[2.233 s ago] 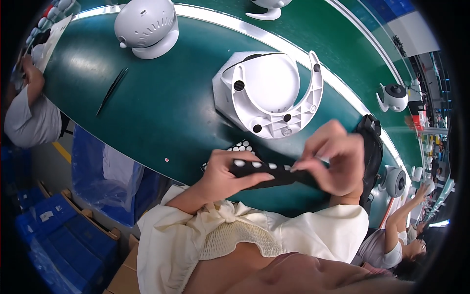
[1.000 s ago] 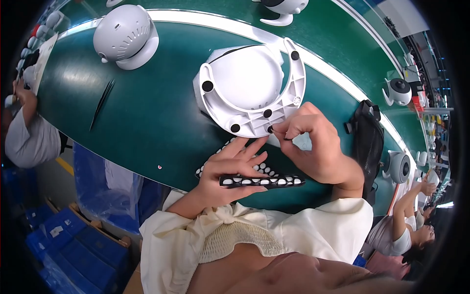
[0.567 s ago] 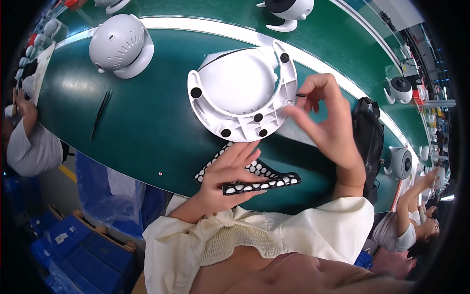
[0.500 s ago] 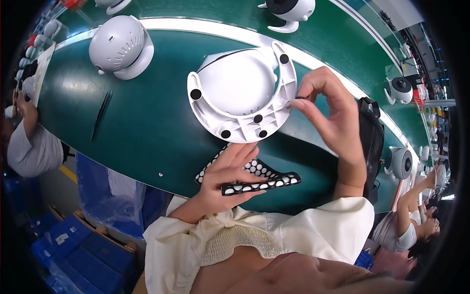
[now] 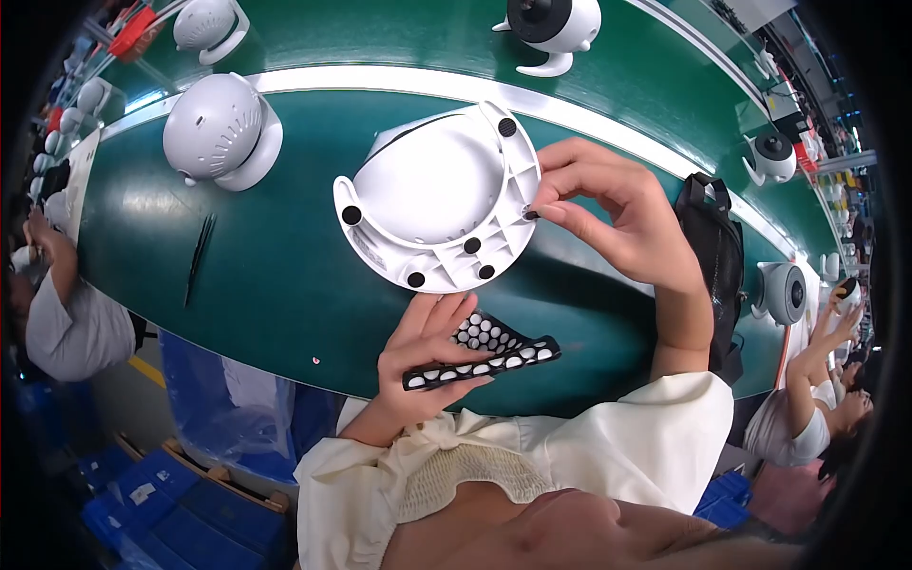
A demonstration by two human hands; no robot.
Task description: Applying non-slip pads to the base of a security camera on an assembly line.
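Note:
A white round device (image 5: pixel 432 185) lies on the bench with its curved, ribbed base (image 5: pixel 394 261) facing me. Several round black pads (image 5: pixel 416 279) sit on that base. At the base's right side, my right hand (image 5: pixel 622 214) pinches a small black pad (image 5: pixel 531 215) between thumb and fingertips, against or just over a ribbed spot. My left hand (image 5: pixel 413 356) grips a folded black sheet (image 5: pixel 483 367) with rows of white circles, thumb and fingers on either side of it. Its upper fingertips reach the base's lower edge; whether they press on it I cannot tell.
Another white device (image 5: pixel 214 133) stands at the left, with black tweezers (image 5: pixel 198 258) nearer me. A black bag (image 5: pixel 712 271) lies beside my right forearm. More devices (image 5: pixel 551 33) stand on the green surface beyond the white strip. Other people (image 5: pixel 81 318) sit at both sides.
In the picture the device and both hands have shifted slightly left and down. The pinched black pad now meets the base's right side more closely. My left hand keeps hold of the sheet.

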